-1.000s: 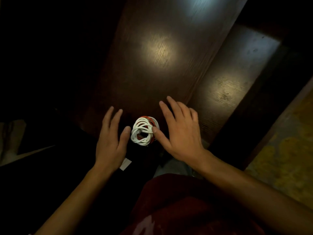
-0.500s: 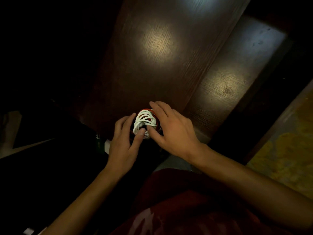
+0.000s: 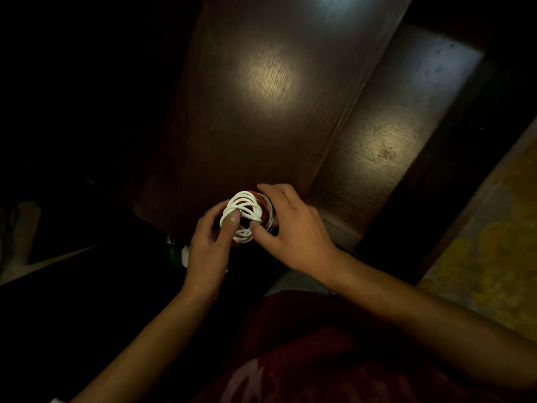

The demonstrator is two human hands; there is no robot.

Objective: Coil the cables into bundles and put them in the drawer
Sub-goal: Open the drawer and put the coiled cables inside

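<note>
A bundle of coiled white cable (image 3: pixel 245 209) with red loops behind it sits at the near edge of a dark wooden top (image 3: pixel 261 91). My left hand (image 3: pixel 210 242) grips the bundle from the left, its thumb laid over the white loops. My right hand (image 3: pixel 290 228) grips it from the right, fingers curled over the red side and thumb pressing the front. No drawer can be made out in the dark scene.
A lower wooden surface (image 3: pixel 386 135) runs along the right of the top. A yellowish patterned floor (image 3: pixel 494 242) lies at far right. A pale object (image 3: pixel 17 237) shows dimly at far left. A dark red garment (image 3: pixel 334 359) fills the bottom.
Both hands were spread apart on either side of the bundle; they closed in and now grip it together. The bundle has risen a little off its earlier spot.
</note>
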